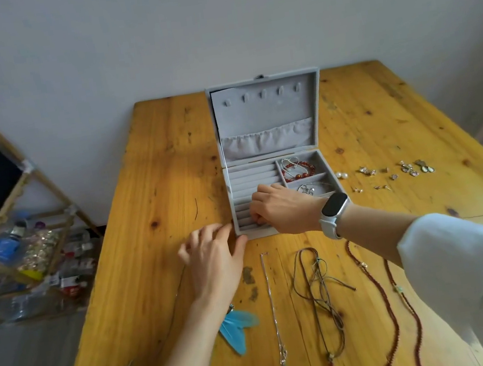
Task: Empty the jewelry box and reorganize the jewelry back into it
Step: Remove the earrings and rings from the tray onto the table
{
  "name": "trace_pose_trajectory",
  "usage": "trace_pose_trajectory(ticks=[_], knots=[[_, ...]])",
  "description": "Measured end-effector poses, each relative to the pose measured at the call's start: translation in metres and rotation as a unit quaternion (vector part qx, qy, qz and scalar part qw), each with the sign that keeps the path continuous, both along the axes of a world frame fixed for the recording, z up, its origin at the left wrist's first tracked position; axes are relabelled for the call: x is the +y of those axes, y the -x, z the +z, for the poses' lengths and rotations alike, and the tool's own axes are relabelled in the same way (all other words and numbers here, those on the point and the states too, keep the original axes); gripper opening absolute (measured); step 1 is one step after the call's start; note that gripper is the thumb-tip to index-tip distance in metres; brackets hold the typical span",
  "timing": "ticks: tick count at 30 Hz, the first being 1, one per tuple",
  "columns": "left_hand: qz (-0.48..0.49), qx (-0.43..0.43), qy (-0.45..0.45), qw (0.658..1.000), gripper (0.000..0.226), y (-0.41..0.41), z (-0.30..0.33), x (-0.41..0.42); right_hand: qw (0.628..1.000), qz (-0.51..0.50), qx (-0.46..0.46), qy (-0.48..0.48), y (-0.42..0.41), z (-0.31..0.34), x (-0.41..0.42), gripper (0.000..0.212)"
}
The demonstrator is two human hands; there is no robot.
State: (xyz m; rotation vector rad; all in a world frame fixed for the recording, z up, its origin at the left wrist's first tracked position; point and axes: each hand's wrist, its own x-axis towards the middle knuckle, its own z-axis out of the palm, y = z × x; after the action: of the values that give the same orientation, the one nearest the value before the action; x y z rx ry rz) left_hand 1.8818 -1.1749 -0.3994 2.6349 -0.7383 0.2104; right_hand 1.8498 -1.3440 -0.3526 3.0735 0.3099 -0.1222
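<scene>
Fingers (259, 216) of the right hand (281, 208) curl down into the ring-slot rows of the open jewelry box (273, 153); what they pinch is hidden.
Left hand (213, 255) lies flat, fingers loosely spread, touching the box's near-left corner on the tabletop (158, 194); necklaces (321, 295) lie nearer, earrings (394, 172) to the right.

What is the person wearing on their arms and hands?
The right arm has a loose white sleeve and a watch with a dark rectangular face on a white band. The left arm is bare, with no sleeve showing. Both hands are bare, without gloves.
</scene>
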Motion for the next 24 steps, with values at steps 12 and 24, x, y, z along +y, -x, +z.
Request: trace_pose_trajectory(ticks=[12, 24], knots=[[-0.045, -0.053, 0.089, 0.994, 0.025, 0.025, 0.017, -0.041, 0.843, -0.299, -0.246, -0.372, 0.069, 0.011, -0.045, 0.010], [-0.211, -0.001, -0.073, 0.975, 0.061, 0.088, 0.008, -0.154, 0.802, -0.492, -0.267, -0.209, 0.161, -0.049, -0.166, 0.011]])
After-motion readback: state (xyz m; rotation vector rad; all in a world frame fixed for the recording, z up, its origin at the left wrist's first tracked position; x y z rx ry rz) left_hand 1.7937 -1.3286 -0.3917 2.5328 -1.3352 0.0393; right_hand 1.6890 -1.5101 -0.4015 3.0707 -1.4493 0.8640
